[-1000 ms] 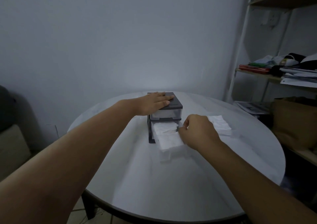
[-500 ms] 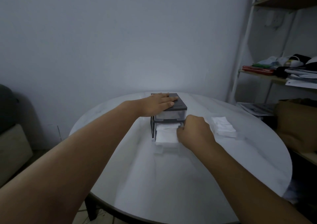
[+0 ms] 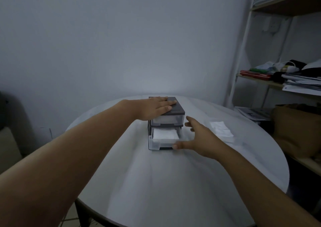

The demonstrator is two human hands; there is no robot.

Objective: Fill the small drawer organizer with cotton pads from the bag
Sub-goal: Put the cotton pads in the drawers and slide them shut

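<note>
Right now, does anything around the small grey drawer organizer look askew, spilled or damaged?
Nothing stands out. The small grey plastic drawer organizer sits square on the round white table; its clear lower drawer stands partly open, white cotton pads lying flat inside, none spilled.

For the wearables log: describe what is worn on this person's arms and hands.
Nothing worn shows. The left hand and right hand are bare: no gloves, no visible rings, no watch or band at either wrist. The left forearm and right forearm are uncovered to the picture's edge, no sleeve in view.
</note>
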